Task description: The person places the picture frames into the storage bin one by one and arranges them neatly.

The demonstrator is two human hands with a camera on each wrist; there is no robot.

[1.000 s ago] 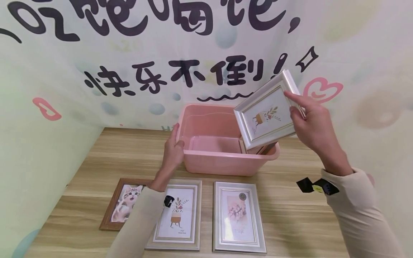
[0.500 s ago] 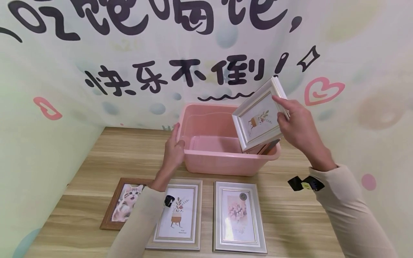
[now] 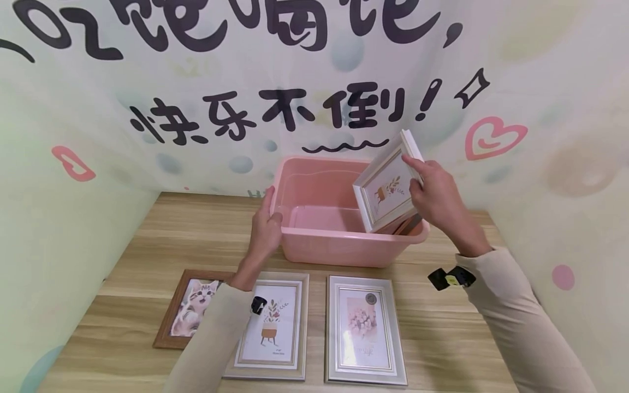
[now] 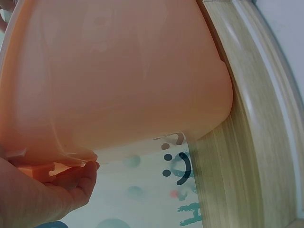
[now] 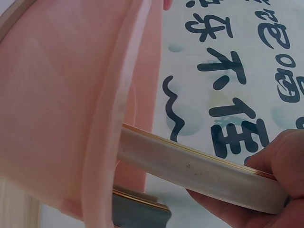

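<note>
A white picture frame (image 3: 380, 188) with a potted-plant print leans tilted at the right end of the pink basin (image 3: 329, 251), its lower part inside. My right hand (image 3: 440, 197) grips the frame by its upper right edge, index finger extended along the front. In the right wrist view the frame's side (image 5: 185, 164) passes behind the basin rim (image 5: 107, 114), and fingers and thumb pinch its outer end. My left hand (image 3: 265, 232) holds the basin's left rim; the left wrist view has its fingers (image 4: 83, 183) curled at that rim. The frame's bottom edge is hidden.
Behind the held frame, another dark-edged frame (image 5: 142, 209) stands inside the basin. On the wooden table (image 3: 442, 327) lie a brown cat-picture frame (image 3: 194, 308), a plant-print frame (image 3: 270, 327) partly under the left sleeve, and a flower-print frame (image 3: 363, 330). A printed cloth (image 3: 206, 164) hangs behind.
My right hand has moved left and down with the white picture frame, bringing it lower into the basin's right end. The left hand stays on the rim.
</note>
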